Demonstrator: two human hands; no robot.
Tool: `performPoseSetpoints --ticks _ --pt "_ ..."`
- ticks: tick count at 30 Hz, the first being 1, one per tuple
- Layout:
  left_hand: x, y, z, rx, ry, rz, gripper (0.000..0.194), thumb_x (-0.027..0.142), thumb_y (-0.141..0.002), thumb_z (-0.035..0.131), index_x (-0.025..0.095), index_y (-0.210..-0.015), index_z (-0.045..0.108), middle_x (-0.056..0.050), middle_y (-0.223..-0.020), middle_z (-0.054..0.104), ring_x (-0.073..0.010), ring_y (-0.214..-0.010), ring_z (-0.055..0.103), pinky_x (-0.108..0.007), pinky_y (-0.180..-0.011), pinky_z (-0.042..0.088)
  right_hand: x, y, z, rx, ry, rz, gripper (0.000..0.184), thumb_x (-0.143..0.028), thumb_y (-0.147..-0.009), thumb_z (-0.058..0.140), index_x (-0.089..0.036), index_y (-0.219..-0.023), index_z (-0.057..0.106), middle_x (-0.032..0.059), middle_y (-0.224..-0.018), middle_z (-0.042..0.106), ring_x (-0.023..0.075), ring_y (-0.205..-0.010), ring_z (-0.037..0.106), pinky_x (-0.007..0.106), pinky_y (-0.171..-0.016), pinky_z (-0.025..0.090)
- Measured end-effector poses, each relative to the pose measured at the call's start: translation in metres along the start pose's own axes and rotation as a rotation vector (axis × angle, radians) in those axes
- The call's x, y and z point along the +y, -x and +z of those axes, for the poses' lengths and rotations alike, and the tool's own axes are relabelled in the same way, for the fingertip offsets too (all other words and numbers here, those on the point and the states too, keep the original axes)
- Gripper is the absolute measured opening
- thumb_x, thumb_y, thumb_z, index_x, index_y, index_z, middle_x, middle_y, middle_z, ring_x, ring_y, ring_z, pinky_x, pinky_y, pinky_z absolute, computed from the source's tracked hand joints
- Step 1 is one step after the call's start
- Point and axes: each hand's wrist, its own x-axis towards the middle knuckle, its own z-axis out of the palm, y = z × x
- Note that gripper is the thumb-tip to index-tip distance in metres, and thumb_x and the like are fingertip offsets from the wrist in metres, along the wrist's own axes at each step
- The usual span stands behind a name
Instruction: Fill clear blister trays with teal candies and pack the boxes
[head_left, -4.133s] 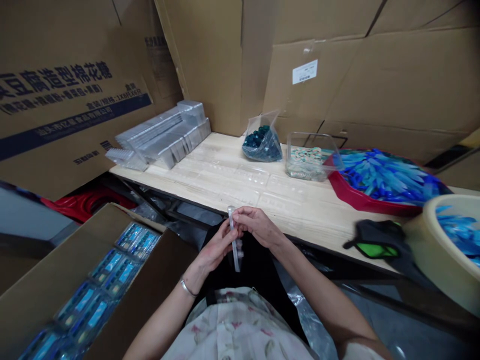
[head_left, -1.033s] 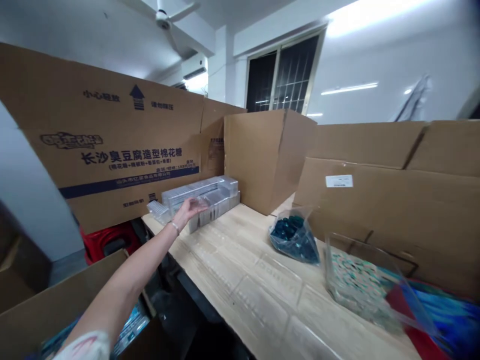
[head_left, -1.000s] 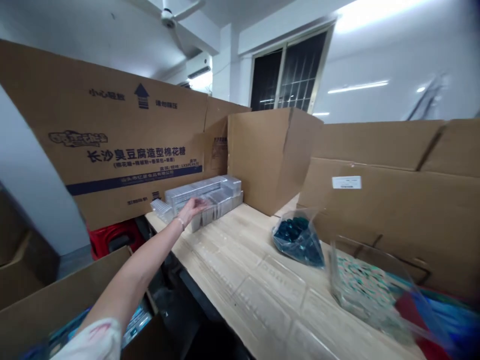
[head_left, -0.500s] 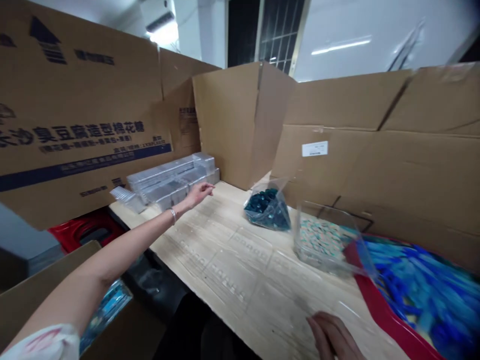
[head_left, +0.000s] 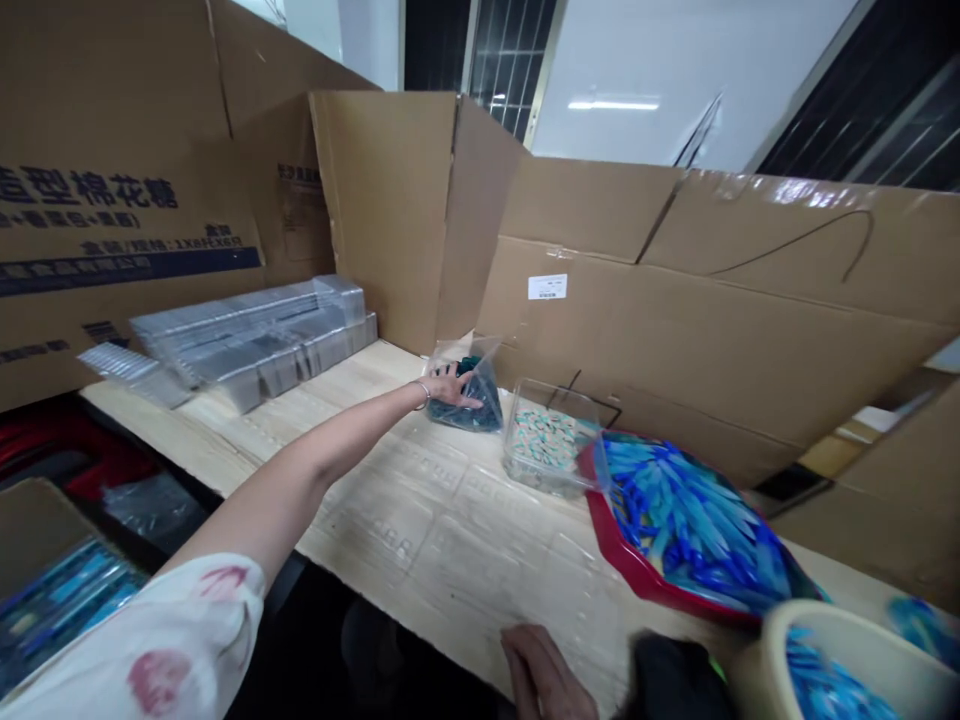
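Note:
My left hand (head_left: 453,386) reaches across the table with its fingers spread. It rests on a clear plastic bag (head_left: 484,408) of dark teal pieces, whose exact kind I cannot make out. Near the table's front edge is my right hand (head_left: 546,672), its fingers loosely bent and nothing visible in them. Between the hands, clear moulded plastic trays (head_left: 469,540) lie flat on the wooden table (head_left: 352,490). Right of the bag stands a clear plastic tub (head_left: 553,440) holding small pale-and-teal pieces.
Stacked clear plastic packs (head_left: 255,335) stand at the back left. A red tray (head_left: 637,575) of blue wrapped strips and a cream bucket (head_left: 776,650) with similar strips are on the right. Cardboard walls (head_left: 600,300) border the back. An open carton (head_left: 45,510) sits lower left.
My left hand has moved right, from beside the stacked packs onto the bag of teal pieces. The view has turned right, bringing the cream bucket into sight. My right hand stays near the front edge.

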Motion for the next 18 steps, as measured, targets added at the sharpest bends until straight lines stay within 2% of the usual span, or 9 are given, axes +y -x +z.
performPoseSetpoints --ticks 3,7,12,15,18 --pt "0.000 0.005 0.015 -0.031 -0.179 -0.065 0.090 0.063 -0.050 0.070 0.018 -0.125 0.050 -0.025 -0.143 0.023 -0.0514 -0.127 0.014 -0.068 -0.094 0.005 -0.006 0.012 -0.005 -0.036 -0.032 0.061 0.022 -0.030 -0.087 0.049 -0.022 -0.095 0.067 0.0076 -0.092 0.070 0.0215 -0.086 0.068 0.028 -0.074 0.057" --pt "0.001 0.011 0.023 -0.065 -0.262 -0.094 0.089 0.064 -0.054 0.068 0.020 -0.129 0.047 -0.025 -0.143 0.021 -0.0548 -0.125 0.011 -0.072 -0.090 0.005 -0.014 0.009 -0.018 -0.059 -0.036 0.030 0.021 -0.026 -0.088 0.048 -0.022 -0.100 0.065 0.0073 -0.094 0.070 0.0207 -0.089 0.067 0.027 -0.078 0.056" --pt "-0.005 0.016 0.024 -0.061 -0.363 0.034 0.079 0.057 -0.068 0.061 0.022 -0.136 0.037 -0.023 -0.139 0.025 -0.0472 -0.121 0.026 -0.064 -0.093 0.020 -0.030 0.001 -0.021 -0.147 -0.060 0.045 0.019 -0.018 -0.087 0.047 -0.021 -0.098 0.063 0.0070 -0.088 0.069 0.0184 -0.082 0.067 0.023 -0.072 0.056" --pt "-0.008 0.018 0.025 -0.056 -0.361 0.036 0.072 0.053 -0.072 0.059 0.025 -0.135 0.037 -0.020 -0.139 0.025 -0.0461 -0.121 0.028 -0.063 -0.092 0.024 -0.040 0.001 -0.014 -0.136 -0.068 0.046 0.018 -0.017 -0.087 0.047 -0.020 -0.096 0.062 0.0072 -0.087 0.068 0.0180 -0.081 0.067 0.024 -0.072 0.055" --pt "-0.009 0.019 0.026 -0.046 -0.323 0.041 0.060 0.044 -0.079 0.053 0.025 -0.134 0.038 -0.020 -0.134 0.031 -0.0406 -0.115 0.041 -0.056 -0.090 0.033 -0.047 0.003 -0.003 -0.155 -0.075 0.019 0.017 -0.015 -0.086 0.048 -0.019 -0.097 0.061 0.0071 -0.086 0.067 0.0175 -0.081 0.066 0.024 -0.072 0.054"
